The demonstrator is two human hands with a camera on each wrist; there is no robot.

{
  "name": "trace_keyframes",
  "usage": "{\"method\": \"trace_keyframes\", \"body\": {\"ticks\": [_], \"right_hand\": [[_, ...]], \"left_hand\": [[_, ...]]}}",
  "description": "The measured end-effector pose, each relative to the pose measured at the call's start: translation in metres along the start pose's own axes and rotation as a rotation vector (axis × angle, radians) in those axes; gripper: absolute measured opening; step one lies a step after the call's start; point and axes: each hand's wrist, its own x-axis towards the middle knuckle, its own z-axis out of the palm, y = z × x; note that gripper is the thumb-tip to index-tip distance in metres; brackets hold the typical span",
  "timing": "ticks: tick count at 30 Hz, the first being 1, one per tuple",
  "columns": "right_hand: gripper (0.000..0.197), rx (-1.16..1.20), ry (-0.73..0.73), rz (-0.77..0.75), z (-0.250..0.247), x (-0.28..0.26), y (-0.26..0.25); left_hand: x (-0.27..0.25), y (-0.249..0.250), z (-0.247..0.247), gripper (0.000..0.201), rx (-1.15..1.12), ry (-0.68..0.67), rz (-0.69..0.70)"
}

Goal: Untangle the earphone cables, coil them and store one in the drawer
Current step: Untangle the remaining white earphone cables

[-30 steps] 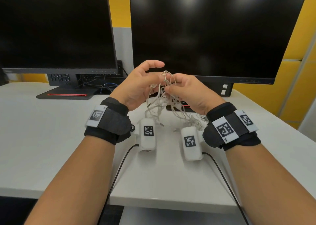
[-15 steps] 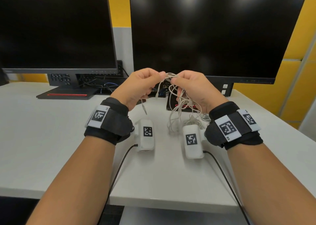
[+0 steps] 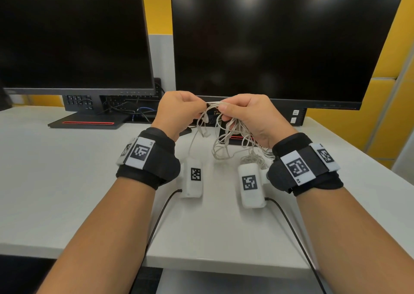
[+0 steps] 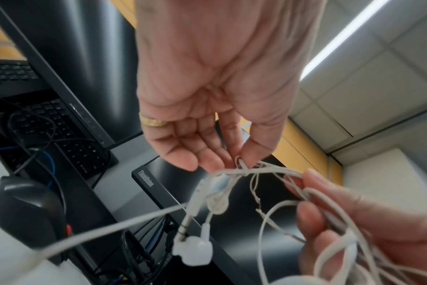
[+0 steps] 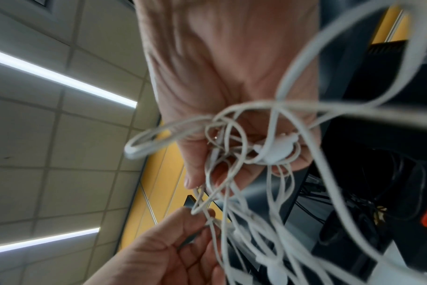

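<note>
Left hand (image 3: 179,112) is raised over the desk (image 3: 56,170), thumb and forefinger pinched on a short stretch of cable (image 3: 220,134) right at a small knot; the left wrist view shows the other fingers loosely curled below and holding nothing. From that pinch an earbud (image 4: 195,250) and a jack plug (image 4: 183,229) hang free, and one strand runs down and away toward the desk.

Between the hands the strands are drawn nearly taut, so the two pinches sit close together with the knot next to the left one.

Right hand (image 3: 251,119) is closed round the bulk of the tangle: thumb and forefinger nip the strands at the top, and the remaining fingers cradle a bunch of loops, with a remote pod or bud (image 5: 278,148) lying in the palm. More loops spill below it and reach a small heap on the desk, near the right wrist. No drawer shows in any view.

The step in hand looks like untangling, with coiling and storing yet to come. To do it well, I would ease the pull rather than add to it, since tension likely tightens the knot. Better to let the right hand slacken its bunch, open the knot with the left fingertips, and feed the free plug end back through the loop. Working from a loose end, one strand at a time, should keep the two sets from binding again. The thin wire near the buds probably dislikes sharp tugs.
</note>
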Motion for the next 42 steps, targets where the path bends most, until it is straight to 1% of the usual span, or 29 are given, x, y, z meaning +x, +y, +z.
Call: {"method": "trace_keyframes", "body": {"ticks": [2, 6, 8, 11, 14, 17, 19, 20, 21, 23, 25, 27, 29, 30, 31, 33, 34, 36, 39, 42], "right_hand": [[0.005, 0.001, -0.021, -0.022, 0.001, 0.000, -0.001], [0.010, 0.030, -0.091, -0.005, 0.000, 0.000, -0.003], [0.013, 0.072, -0.074, 0.015, 0.000, 0.000, -0.005], [0.012, 0.115, -0.011, 0.046, 0.000, 0.000, -0.007], [0.010, 0.267, -0.002, 0.080, 0.001, -0.001, -0.008], [0.012, 0.313, -0.013, 0.085, 0.002, -0.002, -0.011], [0.015, 0.482, 0.028, 0.105, -0.003, -0.001, -0.014], [0.015, 0.564, 0.064, 0.106, -0.007, 0.000, -0.015], [0.012, 0.597, 0.099, 0.099, -0.010, 0.000, -0.016], [0.006, 0.533, 0.112, 0.087, -0.011, 0.000, -0.015], [0.007, 0.425, 0.072, 0.086, -0.006, 0.000, -0.013], [0.009, 0.382, 0.014, 0.089, 0.000, 0.000, -0.012], [0.012, 0.370, -0.036, 0.104, 0.001, 0.000, -0.012], [0.014, 0.370, -0.057, 0.109, 0.001, -0.001, -0.012], [0.016, 0.374, -0.070, 0.113, 0.000, -0.002, -0.011], [0.018, 0.390, -0.078, 0.129, -0.001, -0.003, -0.011], [0.018, 0.394, -0.074, 0.139, -0.001, -0.003, -0.011], [0.022, 0.399, -0.056, 0.161, 0.000, -0.002, -0.011], [0.031, 0.330, 0.010, 0.163, -0.001, 0.000, -0.009], [0.033, 0.324, 0.066, 0.169, -0.004, 0.001, -0.010]], "left_hand": [[0.002, -0.002, 0.001, 0.012, 0.053, 0.031, 0.020], [0.005, -0.004, 0.000, 0.014, 0.115, -0.036, 0.041], [0.006, -0.004, 0.000, 0.018, 0.124, -0.064, 0.029], [0.007, -0.004, 0.001, 0.025, 0.115, -0.077, 0.001], [0.008, -0.004, 0.000, 0.029, 0.136, -0.062, 0.008], [0.010, -0.008, -0.004, 0.029, 0.205, -0.079, 0.043], [0.011, -0.010, -0.008, 0.028, 0.270, -0.073, 0.071], [0.012, -0.012, -0.011, 0.027, 0.273, -0.058, 0.073], [0.012, -0.012, -0.012, 0.024, 0.256, -0.039, 0.071], [0.009, -0.010, -0.011, 0.021, 0.190, -0.025, 0.073], [0.005, -0.006, -0.007, 0.020, 0.110, -0.056, 0.072], [0.002, 0.001, -0.002, 0.017, -0.014, -0.128, 0.031], [-0.001, 0.006, -0.001, 0.013, -0.153, -0.233, -0.053], [-0.002, 0.007, -0.001, 0.016, -0.160, -0.281, -0.065], [-0.002, 0.006, -0.001, 0.017, -0.125, -0.323, -0.031], [-0.006, 0.004, -0.001, 0.009, -0.081, -0.374, 0.078], [-0.008, 0.003, -0.001, 0.006, -0.080, -0.376, 0.118], [-0.008, 0.002, -0.003, 0.005, -0.091, -0.348, 0.148], [-0.004, 0.001, -0.003, 0.008, -0.024, -0.307, 0.146], [-0.004, 0.000, -0.001, 0.012, 0.074, -0.295, 0.123]]}}
